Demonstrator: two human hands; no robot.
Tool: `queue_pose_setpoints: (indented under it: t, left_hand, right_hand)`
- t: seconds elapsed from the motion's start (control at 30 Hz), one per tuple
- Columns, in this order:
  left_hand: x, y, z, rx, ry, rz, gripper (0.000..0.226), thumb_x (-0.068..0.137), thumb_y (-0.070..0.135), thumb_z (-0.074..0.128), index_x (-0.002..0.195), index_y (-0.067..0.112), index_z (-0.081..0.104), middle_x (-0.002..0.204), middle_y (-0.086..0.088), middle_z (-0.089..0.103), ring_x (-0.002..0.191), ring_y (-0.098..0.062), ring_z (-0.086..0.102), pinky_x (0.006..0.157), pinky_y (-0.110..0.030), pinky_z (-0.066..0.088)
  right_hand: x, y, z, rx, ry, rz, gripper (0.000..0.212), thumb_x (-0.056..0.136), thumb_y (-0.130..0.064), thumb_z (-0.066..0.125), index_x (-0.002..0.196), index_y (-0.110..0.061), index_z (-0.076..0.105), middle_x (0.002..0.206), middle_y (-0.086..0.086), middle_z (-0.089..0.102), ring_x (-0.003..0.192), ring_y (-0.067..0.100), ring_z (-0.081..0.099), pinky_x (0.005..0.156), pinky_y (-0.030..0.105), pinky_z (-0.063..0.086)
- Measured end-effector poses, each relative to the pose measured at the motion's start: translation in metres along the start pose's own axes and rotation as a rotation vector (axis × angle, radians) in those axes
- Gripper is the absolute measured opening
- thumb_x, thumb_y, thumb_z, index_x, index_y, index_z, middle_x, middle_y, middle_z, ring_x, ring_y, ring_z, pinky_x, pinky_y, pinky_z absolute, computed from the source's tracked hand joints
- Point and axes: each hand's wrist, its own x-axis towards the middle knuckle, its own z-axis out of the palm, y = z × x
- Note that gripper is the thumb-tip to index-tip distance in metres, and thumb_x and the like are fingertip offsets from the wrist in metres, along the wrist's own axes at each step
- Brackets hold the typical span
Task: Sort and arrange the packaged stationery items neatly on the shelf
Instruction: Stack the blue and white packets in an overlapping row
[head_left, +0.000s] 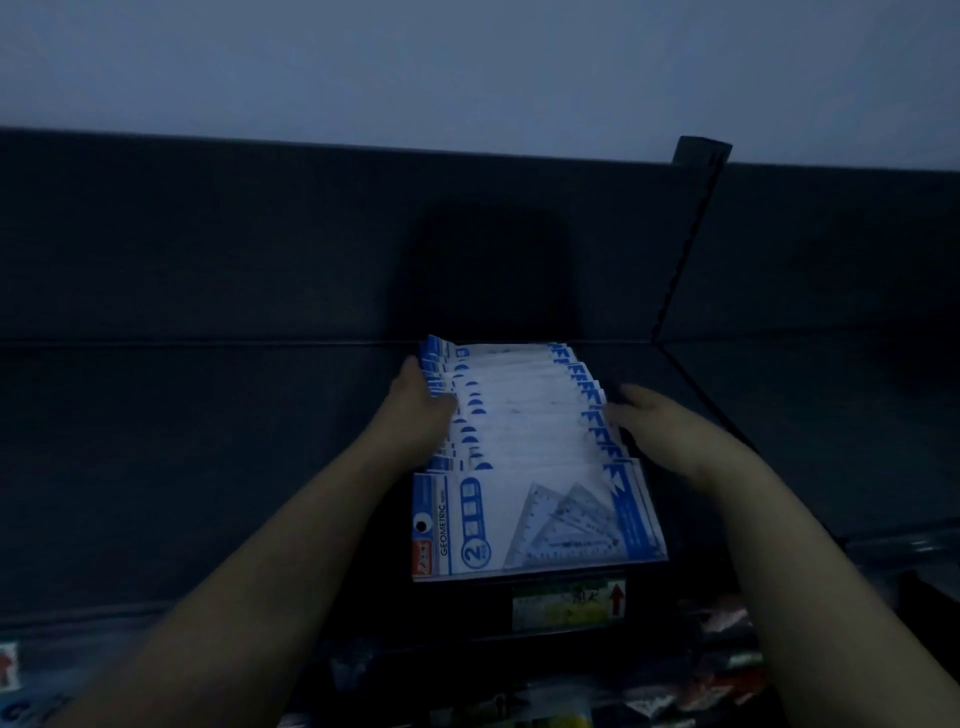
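Ideally, the left hand (423, 402) and right hand (641, 415), pressed flat against the geometric set packs (524, 415), should push inward evenly, squaring edges.

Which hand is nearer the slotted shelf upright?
Right. The right hand is at the packs' right side, below the upright; the left hand is on their left side.

view: head-worn | facing: forward onto the shelf (208, 467) | range: close | views: one only
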Motion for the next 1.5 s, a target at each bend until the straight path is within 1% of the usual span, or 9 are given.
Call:
queue_pose_setpoints:
  t: [0.23, 0.37, 0.5, 0.73, 0.9, 1.03, 1.2, 1.37, 1.5]
  left_hand:
    - [0.038, 0.005, 0.004, -0.103, 0.02, -0.052, 0.028, 0.098, 0.011, 0.041, 0.126, 0.012, 0.042, 0.119, -0.011, 0.055, 0.082, -0.014, 0.055, 0.055, -0.021, 0.051]
    - [0.048, 0.011, 0.009, -0.062, -0.022, -0.023, 0.055, 0.099, 0.014, 0.04, 0.15, 0.011, 0.023, 0.138, -0.003, 0.044, 0.115, -0.017, 0.046, 0.089, -0.02, 0.036]
    - [0.052, 0.011, 0.003, -0.07, 0.023, 0.024, 0.051, 0.101, 0.014, 0.037, 0.149, 0.008, 0.023, 0.146, -0.01, 0.038, 0.112, -0.011, 0.042, 0.09, -0.018, 0.032]
    - [0.037, 0.005, 0.014, 0.668, -0.11, 0.14, 0.061, 0.1, 0.047, 0.029, 0.153, 0.028, 0.006, 0.162, 0.002, -0.004, 0.148, -0.019, -0.006, 0.118, -0.049, -0.006]
    - [0.03, -0.011, 0.019, 0.292, -0.029, 0.107, 0.055, 0.1, 0.03, 0.04, 0.149, 0.01, 0.025, 0.157, -0.015, 0.014, 0.142, -0.028, 0.023, 0.118, -0.04, 0.019]
    - [0.022, -0.017, 0.011, 0.038, 0.079, 0.088, 0.03, 0.097, 0.018, 0.045, 0.123, 0.004, 0.051, 0.128, -0.015, 0.05, 0.102, -0.021, 0.056, 0.087, -0.025, 0.049]
    - [0.006, -0.016, 0.013, 0.032, 0.049, 0.129, 0.031, 0.098, 0.018, 0.044, 0.126, 0.006, 0.048, 0.135, -0.015, 0.045, 0.113, -0.022, 0.052, 0.098, -0.029, 0.041]
    - [-0.018, -0.013, 0.008, 0.678, 0.1, 0.283, 0.058, 0.098, 0.046, 0.036, 0.148, 0.016, 0.029, 0.157, -0.007, 0.021, 0.145, -0.021, 0.016, 0.118, -0.043, 0.014]
    - [-0.031, -0.02, 0.027, 0.503, -0.055, 0.162, 0.068, 0.098, 0.047, 0.039, 0.152, 0.014, 0.017, 0.16, -0.009, 0.009, 0.147, -0.025, 0.011, 0.119, -0.04, 0.015]
  right_hand:
    - [0.055, -0.014, 0.011, 0.266, 0.077, 0.017, 0.065, 0.096, -0.031, 0.05, 0.152, -0.016, 0.019, 0.153, 0.003, 0.031, 0.132, 0.019, 0.04, 0.103, 0.023, 0.033]
    - [0.071, -0.021, 0.014, 0.341, 0.035, -0.001, 0.062, 0.095, -0.027, 0.053, 0.149, -0.013, 0.026, 0.148, 0.004, 0.037, 0.128, 0.021, 0.046, 0.105, 0.029, 0.038]
    - [0.067, -0.018, 0.006, 0.342, 0.092, -0.006, 0.073, 0.089, -0.034, 0.058, 0.149, -0.01, 0.024, 0.148, 0.001, 0.035, 0.131, 0.016, 0.039, 0.101, 0.019, 0.029]
    - [0.061, -0.015, 0.012, 0.171, 0.025, -0.021, 0.065, 0.095, -0.053, 0.041, 0.151, -0.024, 0.024, 0.151, -0.008, 0.03, 0.136, 0.015, 0.035, 0.115, 0.031, 0.024]
    - [0.051, -0.011, 0.01, 0.147, 0.114, -0.055, 0.061, 0.099, -0.042, 0.039, 0.149, -0.011, 0.024, 0.152, -0.003, 0.029, 0.132, 0.012, 0.034, 0.103, 0.021, 0.022]
    - [0.041, -0.003, 0.011, 0.118, 0.105, -0.038, 0.066, 0.098, -0.045, 0.04, 0.151, -0.011, 0.02, 0.157, 0.003, 0.022, 0.14, 0.018, 0.027, 0.113, 0.027, 0.019]
    - [0.027, -0.005, 0.019, 0.007, 0.107, -0.091, 0.051, 0.102, -0.031, 0.037, 0.141, 0.001, 0.033, 0.147, 0.009, 0.035, 0.13, 0.021, 0.037, 0.096, 0.021, 0.026]
    - [0.009, -0.005, 0.027, -0.282, 0.109, -0.189, 0.064, 0.091, -0.054, 0.037, 0.144, -0.017, 0.034, 0.154, 0.009, 0.026, 0.142, 0.022, 0.022, 0.116, 0.038, 0.021]
    - [0.001, 0.0, 0.032, -0.235, 0.079, -0.189, 0.043, 0.097, -0.038, 0.042, 0.136, -0.02, 0.041, 0.139, 0.0, 0.041, 0.121, 0.015, 0.042, 0.099, 0.027, 0.034]
